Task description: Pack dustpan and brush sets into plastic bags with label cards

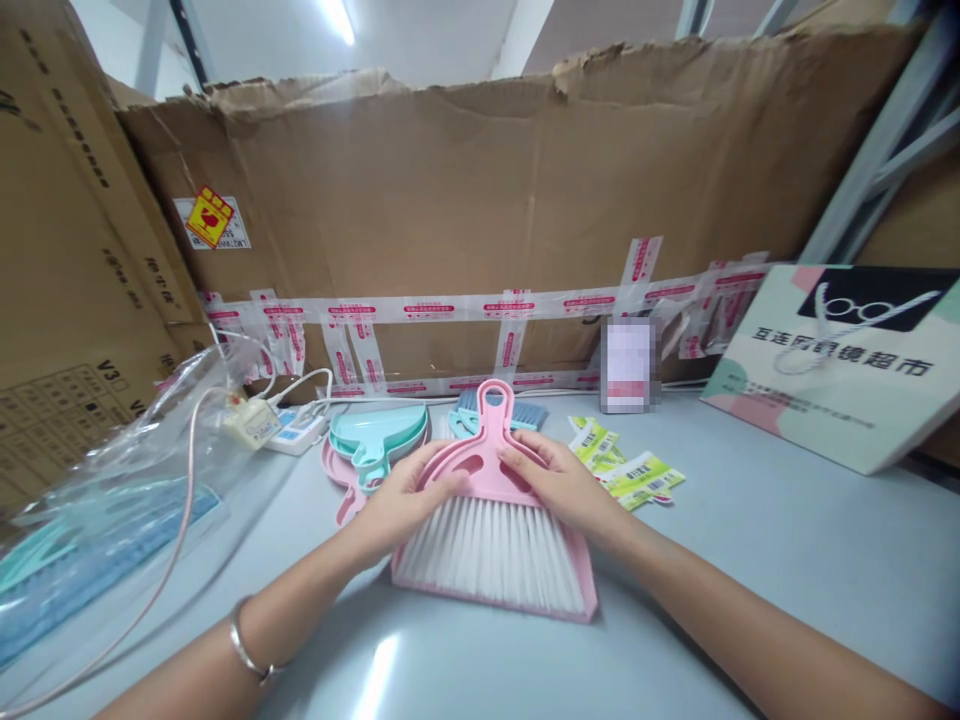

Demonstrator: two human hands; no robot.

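The left hand point(405, 503) and right hand point(559, 480) are each clamping their grip on the pink brush point(491, 510), which is lying in the pink dustpan point(577, 590) on the counter point(750, 560); teal dustpans point(379, 432) are sitting just behind; yellow-green packets point(626, 465) are lying nearby.

Pink brush point(491, 470): glossy plastic, white bristles. Wall point(480, 190): rough cardboard. Table point(750, 540): smooth, slightly glossy.

"V3" on cardboard box point(67, 330)
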